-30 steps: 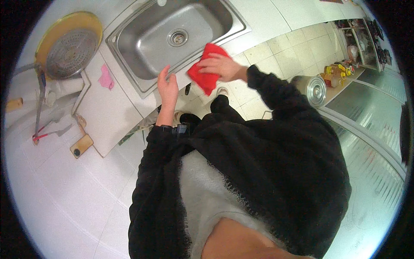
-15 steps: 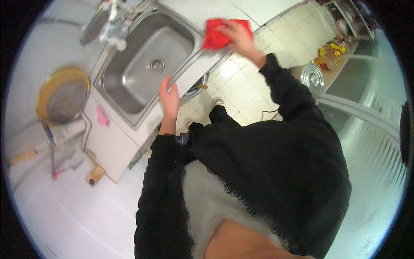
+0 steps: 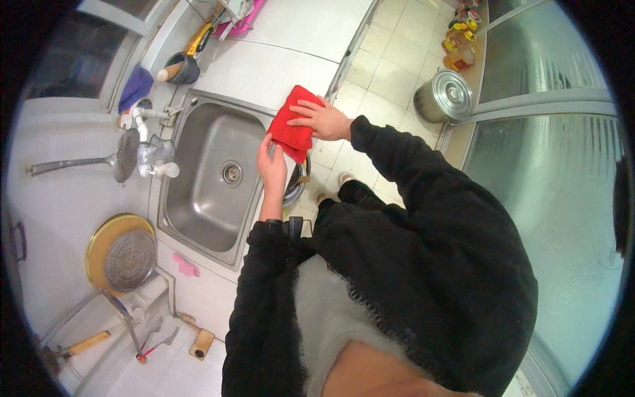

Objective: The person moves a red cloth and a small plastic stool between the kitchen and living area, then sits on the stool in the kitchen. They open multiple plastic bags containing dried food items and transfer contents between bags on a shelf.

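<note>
A folded red cloth (image 3: 286,130) lies across the counter strip at the sink's right edge, its lower end reaching over the front edge. My right hand (image 3: 324,120) rests on it with fingers spread across the top and the thumb side along its right edge, holding it. My left hand (image 3: 272,165) is at the rim of the steel sink (image 3: 254,198), thumb and forefinger apart. Its fingertips meet the cloth's lower left corner; whether they grip it is unclear. The sink basin shows its bare bottom and drain (image 3: 231,174).
Left of the sink are a tap (image 3: 155,145), a hanging skimmer (image 3: 126,155) and a round yellow-rimmed lid or tray (image 3: 99,255). A pink cloth (image 3: 186,264) lies at the near corner. A dark cup (image 3: 184,69) stands beyond. A lidded metal pot (image 3: 440,99) and bottles (image 3: 460,49) stand right.
The view has shifted, showing more of the far counter. My right hand and the red cloth have come closer to my left hand, which now meets the cloth's corner.
</note>
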`<state>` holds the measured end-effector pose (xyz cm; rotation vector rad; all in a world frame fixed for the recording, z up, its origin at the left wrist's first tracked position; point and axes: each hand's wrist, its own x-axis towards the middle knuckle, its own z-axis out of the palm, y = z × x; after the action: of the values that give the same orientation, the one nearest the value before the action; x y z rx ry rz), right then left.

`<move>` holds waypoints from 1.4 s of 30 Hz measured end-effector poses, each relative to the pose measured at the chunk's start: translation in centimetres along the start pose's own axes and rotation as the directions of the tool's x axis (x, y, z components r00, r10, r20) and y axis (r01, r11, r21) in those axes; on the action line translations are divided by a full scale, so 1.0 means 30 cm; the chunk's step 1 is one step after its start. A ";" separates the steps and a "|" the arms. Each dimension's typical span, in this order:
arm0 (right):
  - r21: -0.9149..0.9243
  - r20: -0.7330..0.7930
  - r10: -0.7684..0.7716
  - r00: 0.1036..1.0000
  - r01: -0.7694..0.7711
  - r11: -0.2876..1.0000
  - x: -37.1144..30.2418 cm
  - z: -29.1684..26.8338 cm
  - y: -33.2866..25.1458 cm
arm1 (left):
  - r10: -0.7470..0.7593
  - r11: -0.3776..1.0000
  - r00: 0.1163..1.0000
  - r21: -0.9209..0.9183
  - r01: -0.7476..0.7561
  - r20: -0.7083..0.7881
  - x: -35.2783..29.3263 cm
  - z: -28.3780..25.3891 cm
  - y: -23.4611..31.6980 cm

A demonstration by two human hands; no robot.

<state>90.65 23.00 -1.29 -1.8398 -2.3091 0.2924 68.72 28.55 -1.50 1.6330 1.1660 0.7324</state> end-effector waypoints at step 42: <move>0.876 0.269 0.947 0.175 0.364 -0.316 -0.887 -0.156 0.301 | -0.316 0.943 0.444 0.223 0.248 0.839 0.160 1.089 0.458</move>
<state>106.24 -0.78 0.52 -1.1439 0.2423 0.6681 103.49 20.25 -0.55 1.4751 0.6434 -0.3968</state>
